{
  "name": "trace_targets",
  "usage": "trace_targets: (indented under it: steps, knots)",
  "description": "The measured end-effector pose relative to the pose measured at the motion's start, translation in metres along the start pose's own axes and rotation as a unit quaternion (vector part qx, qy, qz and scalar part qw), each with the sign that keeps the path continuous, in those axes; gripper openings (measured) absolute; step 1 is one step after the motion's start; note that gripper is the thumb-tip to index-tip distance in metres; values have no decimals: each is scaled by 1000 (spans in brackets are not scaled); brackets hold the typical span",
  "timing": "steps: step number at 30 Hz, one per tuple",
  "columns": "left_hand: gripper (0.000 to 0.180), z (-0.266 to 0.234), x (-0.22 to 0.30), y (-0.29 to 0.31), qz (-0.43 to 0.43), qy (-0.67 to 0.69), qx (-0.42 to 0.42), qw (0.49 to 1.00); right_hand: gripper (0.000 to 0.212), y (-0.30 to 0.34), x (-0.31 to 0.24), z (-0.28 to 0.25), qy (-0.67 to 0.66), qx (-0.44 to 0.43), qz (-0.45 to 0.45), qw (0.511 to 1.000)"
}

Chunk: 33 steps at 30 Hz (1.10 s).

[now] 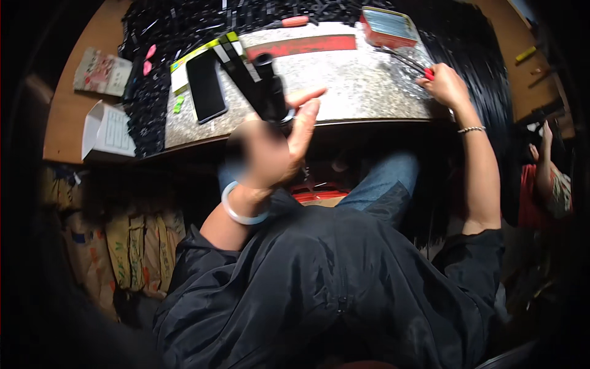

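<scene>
A person holds a black tubular part [270, 86] in the left hand [279, 147] and a red-handled tool [429, 74] in the right hand [448, 86].
The part looks light, stiff and perhaps slick, probably best held round its lower body; it rises from the left hand near the front edge of the speckled table [344, 95], right of the phone [206, 89]. That hand is partly spread, 2 fingers extended; blur hides the palm, so how firmly it grips cannot be told. The right hand curls round the tool's handle, well apart from the part; the slim, seemingly rigid tool points up-left past clear plastic [409, 80] toward a red-edged box [388, 27].
</scene>
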<state>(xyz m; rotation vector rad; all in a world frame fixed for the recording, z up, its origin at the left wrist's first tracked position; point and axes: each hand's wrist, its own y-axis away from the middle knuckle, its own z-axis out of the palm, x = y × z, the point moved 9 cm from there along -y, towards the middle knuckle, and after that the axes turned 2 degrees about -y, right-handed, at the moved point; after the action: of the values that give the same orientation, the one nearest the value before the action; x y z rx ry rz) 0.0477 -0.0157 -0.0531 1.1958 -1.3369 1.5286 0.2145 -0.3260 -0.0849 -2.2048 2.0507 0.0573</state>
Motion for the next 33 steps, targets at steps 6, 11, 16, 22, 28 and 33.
trace_targets:
  steps: [6,11,16,22,28,33]
  knots:
    - [19,5,3,-1,38,3,-33,999,22,-3,2,6,24,-39,20,999]
    - [19,5,2,2,42,8,-34,998,15,-1,-2,-2,25,-5,17,1000]
    - [20,13,2,3,33,19,-46,998,22,-1,-20,-6,-53,-3,-16,998]
    - [20,13,2,5,38,-7,-59,998,20,-5,-27,4,22,-42,15,999]
    - [20,13,2,5,53,-16,-57,997,18,-2,-16,-13,-33,37,14,999]
    - [21,18,-1,4,43,1,-53,998,10,63,-75,-67,-325,243,-155,901]
